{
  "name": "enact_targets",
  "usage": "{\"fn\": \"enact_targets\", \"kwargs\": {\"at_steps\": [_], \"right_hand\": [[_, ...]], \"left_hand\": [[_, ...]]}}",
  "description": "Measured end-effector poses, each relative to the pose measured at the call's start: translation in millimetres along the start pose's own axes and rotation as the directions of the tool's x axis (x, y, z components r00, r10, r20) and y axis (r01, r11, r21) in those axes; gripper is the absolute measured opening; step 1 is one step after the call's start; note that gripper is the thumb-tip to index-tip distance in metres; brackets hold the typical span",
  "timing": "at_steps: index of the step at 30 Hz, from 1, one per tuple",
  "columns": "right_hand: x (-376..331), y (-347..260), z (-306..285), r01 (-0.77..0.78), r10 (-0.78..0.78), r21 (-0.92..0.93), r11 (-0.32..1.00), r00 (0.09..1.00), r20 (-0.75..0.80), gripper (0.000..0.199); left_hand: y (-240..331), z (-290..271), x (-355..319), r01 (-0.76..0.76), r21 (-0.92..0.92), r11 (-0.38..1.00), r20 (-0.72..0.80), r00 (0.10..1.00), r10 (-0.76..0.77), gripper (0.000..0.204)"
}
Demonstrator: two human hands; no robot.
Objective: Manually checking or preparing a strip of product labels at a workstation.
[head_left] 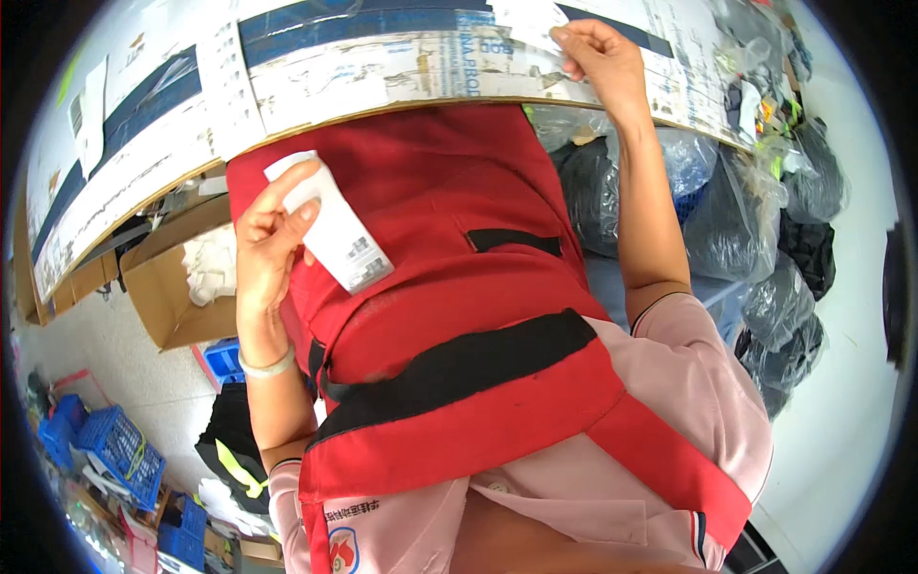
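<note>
While the pink shirt [669,383] and red apron [459,287] with its black bands fill the near middle of the view, the left hand [273,230] rises in front of the apron's upper left part, a pale band round its wrist. Its fingers are clamped on a white slip of paper [330,225]: the thumb lies across the near face and the fingertips curl over the top corner, so the slip slants down and to the right, its printed lower end sticking out past the palm and lying over the red cloth.

Farther out, the right arm stretches up to the desk [134,163], whose cardboard-covered top is plastered with worn labels and blue tape. The right hand [598,53] rests near the desk's front edge with fingers drawn together, pinching the corner of a white label sheet [526,19] lying flat on the top. That sheet is well apart from the slip in the left hand.

Under the desk on the left stands an open cardboard box [167,287] with white cloth inside, and blue plastic crates [120,450] sit on the floor farther left. On the right, beneath the desk edge, dark and clear plastic bags [765,220] are piled together.
</note>
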State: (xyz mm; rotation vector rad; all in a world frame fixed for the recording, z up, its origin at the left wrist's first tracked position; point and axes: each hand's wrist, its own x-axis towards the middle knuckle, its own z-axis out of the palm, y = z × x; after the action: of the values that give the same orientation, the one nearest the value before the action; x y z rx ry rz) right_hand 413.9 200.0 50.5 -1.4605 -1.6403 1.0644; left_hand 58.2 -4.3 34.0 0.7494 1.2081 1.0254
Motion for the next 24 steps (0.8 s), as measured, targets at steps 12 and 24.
{"fn": "enact_targets", "kwargs": {"at_steps": [12, 24], "right_hand": [[-39, -23, 63, 0.16, -0.141, -0.077, 0.984, 0.969, 0.203, 0.023], [-84, -66, 155, -0.077, -0.109, 0.274, 0.958, 0.791, 0.602, 0.017]], "left_hand": [[5, 15, 1, -0.022, 0.028, 0.999, -0.091, 0.996, 0.024, 0.023], [1, 8, 4, -0.06, 0.008, 0.998, -0.013, 0.998, 0.06, 0.024]]}}
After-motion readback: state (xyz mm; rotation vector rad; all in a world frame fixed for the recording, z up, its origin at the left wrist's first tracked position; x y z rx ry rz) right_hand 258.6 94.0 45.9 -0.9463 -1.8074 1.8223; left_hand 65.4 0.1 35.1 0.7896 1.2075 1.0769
